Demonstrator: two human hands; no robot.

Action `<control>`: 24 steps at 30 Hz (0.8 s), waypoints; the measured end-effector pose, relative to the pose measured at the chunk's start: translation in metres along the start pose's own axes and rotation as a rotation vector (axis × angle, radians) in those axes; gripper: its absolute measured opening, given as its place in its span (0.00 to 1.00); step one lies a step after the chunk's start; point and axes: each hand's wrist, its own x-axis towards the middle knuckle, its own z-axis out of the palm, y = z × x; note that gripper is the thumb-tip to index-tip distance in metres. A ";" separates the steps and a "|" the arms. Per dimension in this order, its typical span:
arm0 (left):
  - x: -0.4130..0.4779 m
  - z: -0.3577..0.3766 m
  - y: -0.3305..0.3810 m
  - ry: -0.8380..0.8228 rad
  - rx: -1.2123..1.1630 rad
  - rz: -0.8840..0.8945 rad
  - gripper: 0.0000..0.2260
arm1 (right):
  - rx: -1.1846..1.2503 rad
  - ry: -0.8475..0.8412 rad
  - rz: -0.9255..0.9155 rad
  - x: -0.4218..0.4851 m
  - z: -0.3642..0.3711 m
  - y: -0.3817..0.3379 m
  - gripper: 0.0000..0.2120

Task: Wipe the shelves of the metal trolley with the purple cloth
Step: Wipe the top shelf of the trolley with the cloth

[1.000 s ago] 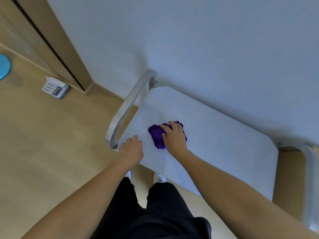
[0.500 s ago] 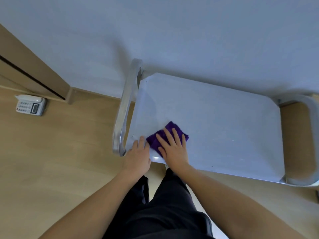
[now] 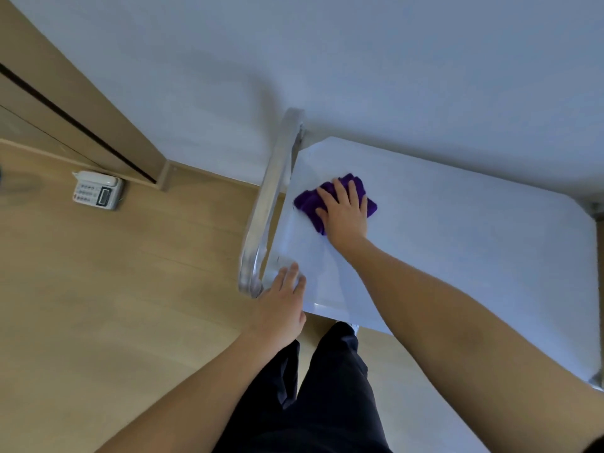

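- The trolley's top shelf (image 3: 457, 256) stands against the wall (image 3: 359, 60) behind it.
- The handle (image 3: 268, 204) runs along the shelf's left end, front to back.
- The cloth (image 3: 307, 201) lies on the shelf near its far left corner, just beside the handle.
- The right hand (image 3: 346, 214) lies flat on the cloth, covering its right part.
- The left hand (image 3: 281, 308) rests at the shelf's near left corner, seemingly touching the handle's near end.
- The legs (image 3: 327, 387) stand before the shelf's near edge.
- A telephone (image 3: 97, 190) sits on the floor (image 3: 114, 289), well left of the trolley, by the door frame (image 3: 81, 103).
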 end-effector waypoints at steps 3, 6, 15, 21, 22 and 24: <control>0.003 -0.001 0.001 -0.007 -0.018 -0.015 0.26 | 0.002 0.024 -0.027 -0.020 0.004 -0.004 0.21; 0.004 -0.002 0.000 -0.023 -0.037 -0.012 0.26 | 0.001 0.011 -0.102 -0.068 0.011 -0.003 0.21; -0.026 -0.004 0.000 -0.020 0.041 0.005 0.25 | 0.070 0.051 -0.055 -0.135 0.029 -0.016 0.19; -0.054 0.008 -0.009 -0.022 -0.019 -0.040 0.27 | 0.139 -0.032 -0.202 -0.088 0.029 -0.054 0.19; -0.056 0.008 -0.010 -0.024 -0.022 -0.033 0.27 | 0.131 -0.044 -0.258 -0.090 0.030 -0.055 0.19; -0.058 0.008 -0.013 -0.022 -0.033 -0.021 0.28 | 0.101 -0.050 -0.348 -0.106 0.033 -0.050 0.19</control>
